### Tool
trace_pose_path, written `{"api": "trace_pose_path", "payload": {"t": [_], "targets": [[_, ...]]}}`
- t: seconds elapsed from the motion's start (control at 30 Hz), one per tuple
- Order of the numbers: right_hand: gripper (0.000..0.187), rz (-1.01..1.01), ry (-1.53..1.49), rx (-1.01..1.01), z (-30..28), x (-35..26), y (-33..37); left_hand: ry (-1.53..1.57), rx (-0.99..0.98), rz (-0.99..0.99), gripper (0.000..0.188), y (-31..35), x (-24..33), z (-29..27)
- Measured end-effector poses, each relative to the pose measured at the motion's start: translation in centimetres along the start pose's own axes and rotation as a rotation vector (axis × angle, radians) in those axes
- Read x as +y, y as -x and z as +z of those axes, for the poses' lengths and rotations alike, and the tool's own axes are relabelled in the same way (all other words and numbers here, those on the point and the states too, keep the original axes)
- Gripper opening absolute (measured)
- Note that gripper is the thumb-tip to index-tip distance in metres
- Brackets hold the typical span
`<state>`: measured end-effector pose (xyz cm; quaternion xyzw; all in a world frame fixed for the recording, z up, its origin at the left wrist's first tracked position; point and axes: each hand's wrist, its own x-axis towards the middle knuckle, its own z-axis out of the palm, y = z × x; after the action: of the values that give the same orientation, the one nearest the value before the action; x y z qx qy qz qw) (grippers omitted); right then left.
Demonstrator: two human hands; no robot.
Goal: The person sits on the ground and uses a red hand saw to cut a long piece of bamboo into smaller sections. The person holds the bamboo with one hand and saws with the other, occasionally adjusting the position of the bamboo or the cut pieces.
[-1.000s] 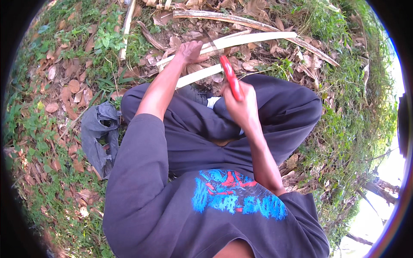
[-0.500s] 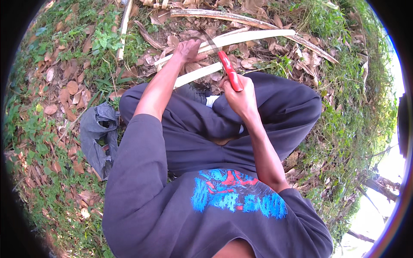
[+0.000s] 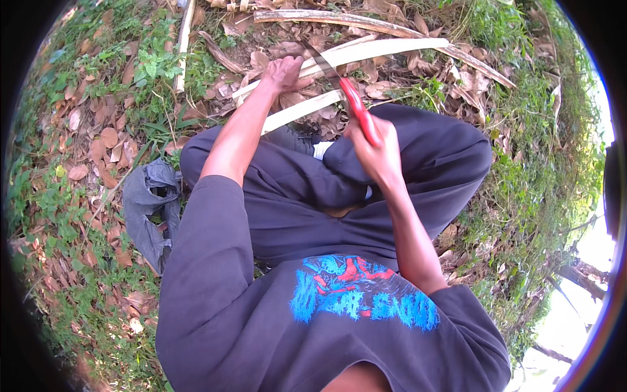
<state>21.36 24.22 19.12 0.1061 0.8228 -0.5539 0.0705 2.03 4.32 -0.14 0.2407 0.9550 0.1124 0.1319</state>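
My right hand (image 3: 375,147) is wrapped round the red handle of a pruning saw (image 3: 360,112). Its thin dark blade slants up and left, lying across a long pale stripped stick (image 3: 392,47). Left of the blade, my left hand (image 3: 285,73) is closed on that stick, its fingers partly hidden. A second pale piece (image 3: 302,111) lies nearer my legs, below the first, with its right end close to the saw handle.
A long brown-edged stalk (image 3: 339,23) curves across the leaf litter beyond the stick. Another pale stick (image 3: 185,49) lies at the far left. Beside my left knee is a crumpled dark plastic bag (image 3: 153,209). My crossed legs (image 3: 418,157) border the near side.
My right hand has drawn the saw slightly back, down and to the right, with the blade still across the stick. My left hand stays nearly in place.
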Motion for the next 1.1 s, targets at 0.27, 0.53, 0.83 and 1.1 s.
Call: {"api": "trace_pose_path", "payload": {"t": [0.27, 0.53, 0.83, 1.1], "targets": [[0.016, -0.14, 0.07, -0.053, 0.2, -0.5, 3.3, 0.045, 0.053, 0.04, 0.061, -0.1, -1.3, 1.1], [0.017, -0.16, -0.006, 0.005, -0.1, 0.8, 2.4, 0.025, 0.065, 0.038, 0.063, -0.4, -1.6, 1.9], [0.018, -0.037, 0.006, -0.008, 0.7, 0.1, 0.8, 0.045, 0.083, 0.04, 0.058, 0.0, -0.6, 0.7], [0.017, -0.026, -0.111, -0.007, -0.6, -0.9, 5.9, 0.056, 0.044, 0.032, 0.064, -0.2, -0.7, 0.9]]}}
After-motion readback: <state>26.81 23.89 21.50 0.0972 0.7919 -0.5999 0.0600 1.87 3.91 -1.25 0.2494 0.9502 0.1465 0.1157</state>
